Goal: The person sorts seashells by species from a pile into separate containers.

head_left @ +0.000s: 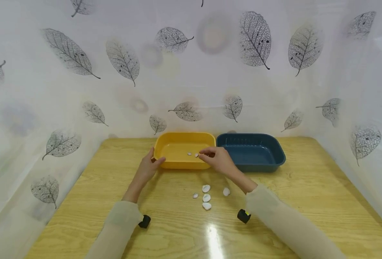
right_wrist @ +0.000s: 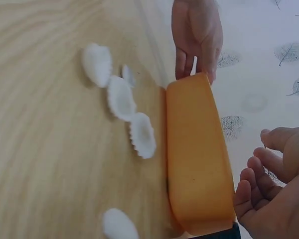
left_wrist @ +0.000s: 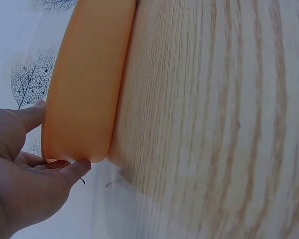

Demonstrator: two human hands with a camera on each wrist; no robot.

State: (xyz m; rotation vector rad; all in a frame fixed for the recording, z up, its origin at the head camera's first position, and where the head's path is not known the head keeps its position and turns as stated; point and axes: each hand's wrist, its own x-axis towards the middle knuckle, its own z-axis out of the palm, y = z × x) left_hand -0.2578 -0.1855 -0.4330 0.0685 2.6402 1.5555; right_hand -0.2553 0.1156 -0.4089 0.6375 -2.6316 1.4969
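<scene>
My left hand (head_left: 147, 169) holds the left end of a yellow tray (head_left: 184, 165), thumb at the rim and fingers against the end wall. Over the tray's right front part is my right hand (head_left: 218, 160), fingers bent and thumb and index tips slightly apart, nothing visible between them. Just beside those fingertips a small white seashell (head_left: 196, 155) shows inside the tray, near another small seashell (head_left: 189, 153). Several white seashells (head_left: 206, 198) lie on the table in front, some ribbed and cupped, with a rounder shell (head_left: 226, 191) to their right.
A dark blue tray (head_left: 252, 169) stands right beside the yellow one, its inside bare where visible. Both are at the back of the wooden table (head_left: 165, 230), before a leaf-patterned white curtain (head_left: 191, 72). Black wrist devices (head_left: 243, 216) sit by the sleeves.
</scene>
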